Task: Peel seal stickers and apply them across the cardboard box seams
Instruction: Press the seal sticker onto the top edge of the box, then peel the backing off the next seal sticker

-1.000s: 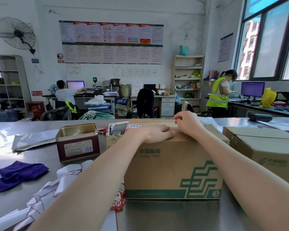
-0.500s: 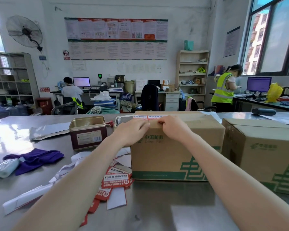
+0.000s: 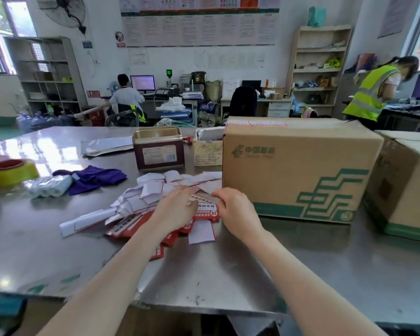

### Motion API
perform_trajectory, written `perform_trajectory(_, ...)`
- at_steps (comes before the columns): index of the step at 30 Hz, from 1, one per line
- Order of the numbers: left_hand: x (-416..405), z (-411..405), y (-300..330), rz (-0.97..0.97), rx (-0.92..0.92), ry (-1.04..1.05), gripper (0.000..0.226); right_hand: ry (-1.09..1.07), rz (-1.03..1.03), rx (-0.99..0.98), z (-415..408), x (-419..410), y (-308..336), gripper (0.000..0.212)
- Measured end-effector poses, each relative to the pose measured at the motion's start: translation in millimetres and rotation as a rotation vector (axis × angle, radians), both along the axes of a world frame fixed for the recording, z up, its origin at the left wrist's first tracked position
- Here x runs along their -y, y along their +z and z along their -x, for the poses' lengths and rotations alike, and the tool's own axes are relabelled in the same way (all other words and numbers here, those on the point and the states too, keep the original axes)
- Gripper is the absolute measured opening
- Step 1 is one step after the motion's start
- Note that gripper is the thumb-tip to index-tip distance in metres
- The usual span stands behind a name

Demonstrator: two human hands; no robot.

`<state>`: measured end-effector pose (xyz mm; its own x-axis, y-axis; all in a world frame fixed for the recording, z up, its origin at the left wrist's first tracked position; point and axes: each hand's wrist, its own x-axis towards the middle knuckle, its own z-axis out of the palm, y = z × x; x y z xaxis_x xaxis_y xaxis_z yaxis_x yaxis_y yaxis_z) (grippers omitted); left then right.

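Note:
A cardboard box (image 3: 301, 166) with green post markings stands on the steel table, and a red-and-white seal sticker (image 3: 255, 123) lies across its top seam. Left of the box lies a pile of red seal stickers (image 3: 136, 221) on white backing. My left hand (image 3: 177, 207) and my right hand (image 3: 233, 207) are low over this pile. Between them lies the top seal sticker (image 3: 207, 209). My left thumb is on its left edge and my right fingers curl at its upper right corner.
White peeled backing strips (image 3: 155, 185) spread behind the pile. A maroon tin (image 3: 158, 147) and a small carton (image 3: 207, 151) stand further back. At the left are a purple cloth (image 3: 92, 177) and a tape roll (image 3: 10, 170). A second box (image 3: 403, 180) stands right.
Both hands left the top of the box, where they pressed a sticker on the seam, and came down left to the sticker pile. The view dropped toward the table.

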<state>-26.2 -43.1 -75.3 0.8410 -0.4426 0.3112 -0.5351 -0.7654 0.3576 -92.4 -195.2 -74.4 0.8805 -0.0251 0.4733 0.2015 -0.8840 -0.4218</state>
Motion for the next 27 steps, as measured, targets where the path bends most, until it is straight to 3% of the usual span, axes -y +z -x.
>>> perform_trajectory(3,-3,4,-14,-0.098,-0.110,-0.020,0.043,0.007,-0.039,-0.031,-5,-6,-21,0.030)
perform_trajectory(6,-3,5,-32,-0.240,0.004,0.098,0.050,0.003,-0.093,0.007,-10,-4,-35,0.028)
perform_trajectory(11,-3,4,-40,-0.027,0.209,0.098,0.032,0.008,-0.189,0.061,-19,5,-37,0.024)
perform_trajectory(16,-11,11,-39,0.099,0.254,0.031,0.030,0.010,-0.380,0.040,-15,-4,-32,0.027)
perform_trajectory(18,-12,14,-38,0.144,0.241,-0.008,0.034,-0.068,-0.496,-0.028,-14,-2,-35,0.028)
perform_trajectory(23,-9,22,-34,0.177,0.158,-0.111,0.043,-0.013,-1.256,-0.261,-11,5,-34,0.026)
perform_trajectory(25,-6,26,-30,0.218,0.135,-0.091,0.043,-0.012,-1.279,-0.237,-7,8,-30,0.026)
perform_trajectory(27,-5,27,-26,0.398,0.035,-0.051,0.042,-0.041,-1.210,-0.169,-5,11,-26,0.025)
